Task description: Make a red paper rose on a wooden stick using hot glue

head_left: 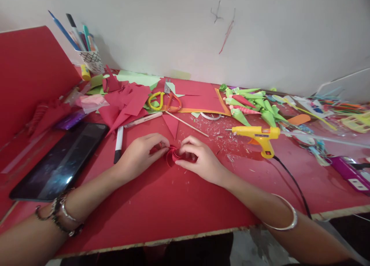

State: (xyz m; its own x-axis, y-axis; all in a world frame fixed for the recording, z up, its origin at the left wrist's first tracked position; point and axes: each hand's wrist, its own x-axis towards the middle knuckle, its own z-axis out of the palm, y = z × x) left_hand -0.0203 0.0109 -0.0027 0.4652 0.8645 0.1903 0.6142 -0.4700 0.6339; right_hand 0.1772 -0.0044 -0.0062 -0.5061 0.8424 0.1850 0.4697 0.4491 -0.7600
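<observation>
Between my two hands is a curled strip of red paper (pixel 172 155), rolled into loops just above the red tabletop (pixel 162 216). My left hand (pixel 144 152) pinches its left edge between thumb and fingers. From the other side, my right hand (pixel 199 158) grips the roll with curved fingers, and the fingertips are partly hidden behind it. Beyond the hands lie a thin wooden stick (pixel 187 124) and a pointed red paper piece (pixel 171 125). A yellow glue gun (pixel 256 137) lies to the right of my right hand, its nozzle pointing left.
At left are a dark phone (pixel 60 162), a black-capped marker (pixel 118 144) and red paper scraps (pixel 130 98). Scissors (pixel 166 100) lie behind. Several green paper cones (pixel 260 102) are heaped at back right. A pen cup (pixel 91 61) stands by the wall; a purple power strip (pixel 352 173) sits far right.
</observation>
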